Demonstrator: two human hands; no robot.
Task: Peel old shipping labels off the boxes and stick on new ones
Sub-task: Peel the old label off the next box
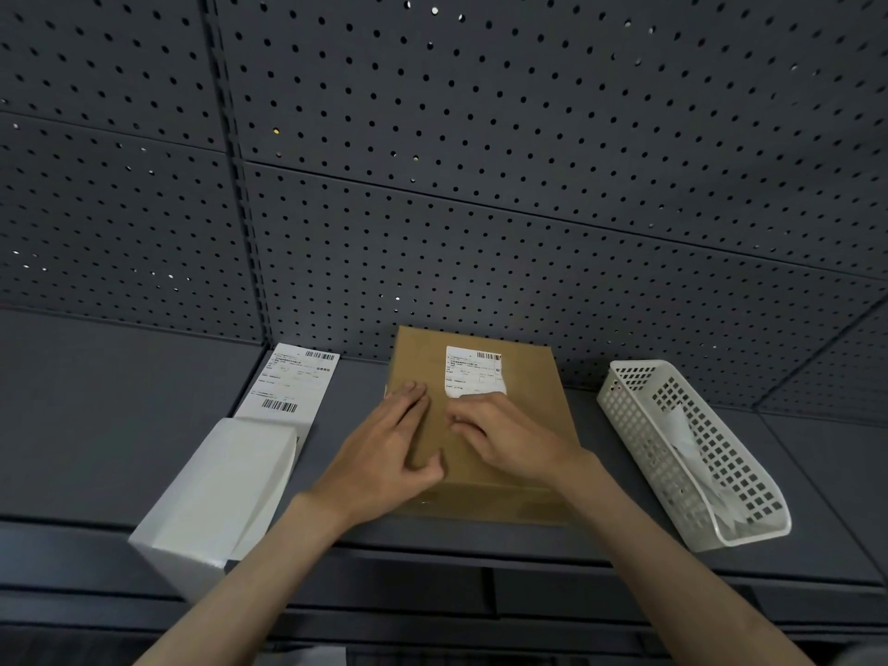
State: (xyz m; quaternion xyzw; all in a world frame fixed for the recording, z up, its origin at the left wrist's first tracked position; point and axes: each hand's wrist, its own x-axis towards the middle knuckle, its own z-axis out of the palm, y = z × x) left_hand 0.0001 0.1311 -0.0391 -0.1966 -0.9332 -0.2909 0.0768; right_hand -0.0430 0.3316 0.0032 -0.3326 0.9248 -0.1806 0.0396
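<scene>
1. Lying flat on the shelf (144,449), the box (485,454) is in the middle with its top face up, so the label (473,370) on its far part is easy to reach.
2. The left hand (384,454) rests flat on the left part of the box, fingers (411,401) straight and close together, holding nothing; I judge it keeps the box from sliding.
3. The right hand (504,439) is at the near edge of the label, fingers (461,425) bent; that edge looks a little lifted, and I think they pinch it, but the contact is too small to see surely.
4. New labels (293,384) lie just left of the box, behind a white box (216,492).
5. A basket (692,454) on the right holds crumpled paper, probably old labels.
</scene>
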